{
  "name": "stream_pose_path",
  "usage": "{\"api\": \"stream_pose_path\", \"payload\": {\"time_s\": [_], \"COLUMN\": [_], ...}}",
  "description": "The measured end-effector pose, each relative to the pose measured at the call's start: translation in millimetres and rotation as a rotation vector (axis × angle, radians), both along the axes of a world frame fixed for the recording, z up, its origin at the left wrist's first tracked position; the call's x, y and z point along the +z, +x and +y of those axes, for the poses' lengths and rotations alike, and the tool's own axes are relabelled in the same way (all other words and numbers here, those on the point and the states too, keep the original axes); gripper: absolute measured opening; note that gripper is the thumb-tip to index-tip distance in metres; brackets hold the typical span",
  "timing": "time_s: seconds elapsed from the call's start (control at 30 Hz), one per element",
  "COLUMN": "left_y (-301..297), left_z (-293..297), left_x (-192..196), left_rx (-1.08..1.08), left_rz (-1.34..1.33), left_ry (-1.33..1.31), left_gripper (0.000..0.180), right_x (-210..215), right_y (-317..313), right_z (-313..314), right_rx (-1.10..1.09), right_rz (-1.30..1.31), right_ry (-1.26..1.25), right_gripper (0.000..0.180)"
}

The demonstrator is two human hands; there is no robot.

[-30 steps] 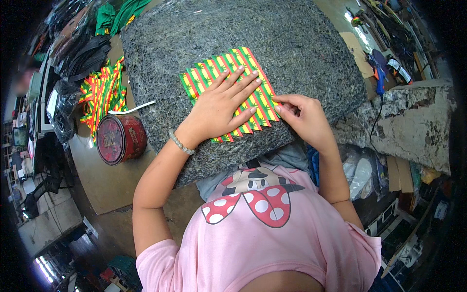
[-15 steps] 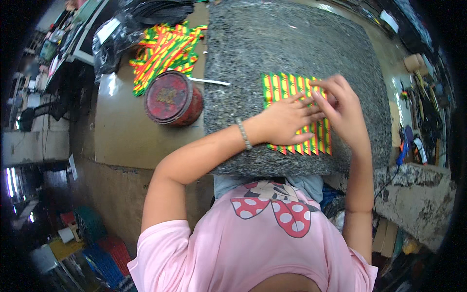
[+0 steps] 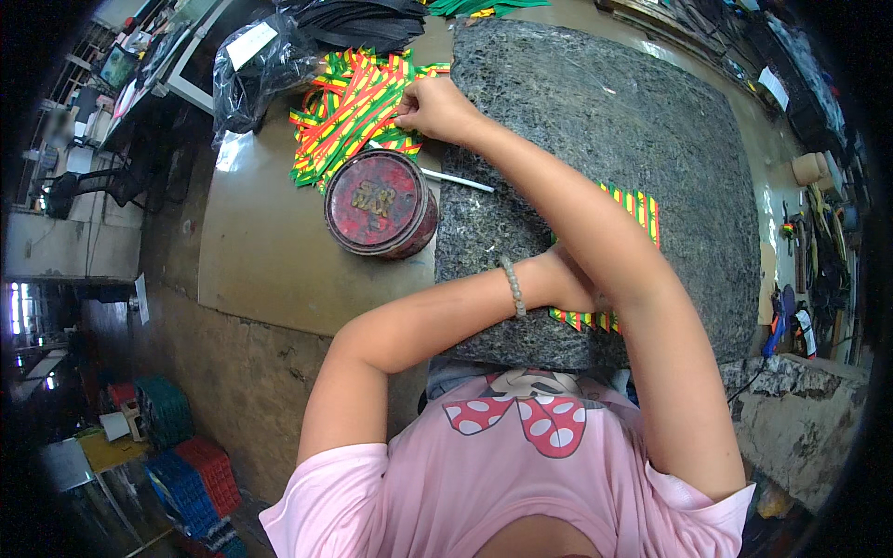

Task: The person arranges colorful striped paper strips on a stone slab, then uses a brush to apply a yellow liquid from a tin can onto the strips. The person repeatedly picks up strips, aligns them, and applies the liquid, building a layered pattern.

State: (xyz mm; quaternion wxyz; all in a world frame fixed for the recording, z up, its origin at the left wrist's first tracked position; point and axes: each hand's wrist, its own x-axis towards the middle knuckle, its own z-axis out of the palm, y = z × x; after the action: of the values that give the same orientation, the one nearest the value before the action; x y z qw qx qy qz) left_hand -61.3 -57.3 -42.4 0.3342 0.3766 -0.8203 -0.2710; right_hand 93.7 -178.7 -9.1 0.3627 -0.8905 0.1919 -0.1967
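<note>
My right hand (image 3: pixel 435 110) reaches across to the far left, its fingers pinched at the right edge of a loose pile of red, yellow and green striped ribbons (image 3: pixel 349 112). A ribbon there seems to be between the fingertips, though the hand partly covers it. Under my right forearm, my left hand (image 3: pixel 569 284) lies on a row of striped ribbon pieces (image 3: pixel 640 212) set side by side on a dark speckled slab (image 3: pixel 698 167). Its fingers are hidden by the right forearm. A beaded bracelet (image 3: pixel 513 286) circles my left wrist.
A round tin with a worn red lid (image 3: pixel 377 203) stands left of the slab, near the pile. A thin white stick (image 3: pixel 460 180) pokes out beside it onto the slab. Black strips (image 3: pixel 363 20) and a dark plastic bag (image 3: pixel 256 79) lie at the back left.
My right hand has left the row of ribbon pieces and swung left to the ribbon pile, its forearm now crossing above my left hand. The left hand still rests on the row.
</note>
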Motion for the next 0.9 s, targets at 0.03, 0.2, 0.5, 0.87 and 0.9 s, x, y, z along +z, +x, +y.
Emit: {"api": "stream_pose_path", "payload": {"time_s": [0.03,0.2,0.5,0.87,0.9], "left_y": [0,3,5,8,8], "left_z": [-1,-1,-4,-2,-2], "left_x": [0,5,17,28,30], "left_rx": [-0.007,-0.020,0.009,-0.023,-0.027], "left_rz": [-0.018,-0.086,-0.360,-0.442,-0.445], "left_ry": [0.004,0.000,-0.257,-0.217,-0.211], "left_gripper": [0.061,0.060,0.061,0.064,0.064], "right_x": [-1,5,40,6,6], "right_y": [0,-4,-128,-378,-388], "right_z": [-3,-13,-123,-106,-96], "right_rx": [0.003,0.020,-0.276,-0.843,-0.859], "right_rz": [0.016,0.045,-0.049,0.025,0.065], "right_ry": [-0.014,-0.063,0.230,0.048,-0.105], "right_gripper": [0.029,0.028,0.027,0.028,0.026]}}
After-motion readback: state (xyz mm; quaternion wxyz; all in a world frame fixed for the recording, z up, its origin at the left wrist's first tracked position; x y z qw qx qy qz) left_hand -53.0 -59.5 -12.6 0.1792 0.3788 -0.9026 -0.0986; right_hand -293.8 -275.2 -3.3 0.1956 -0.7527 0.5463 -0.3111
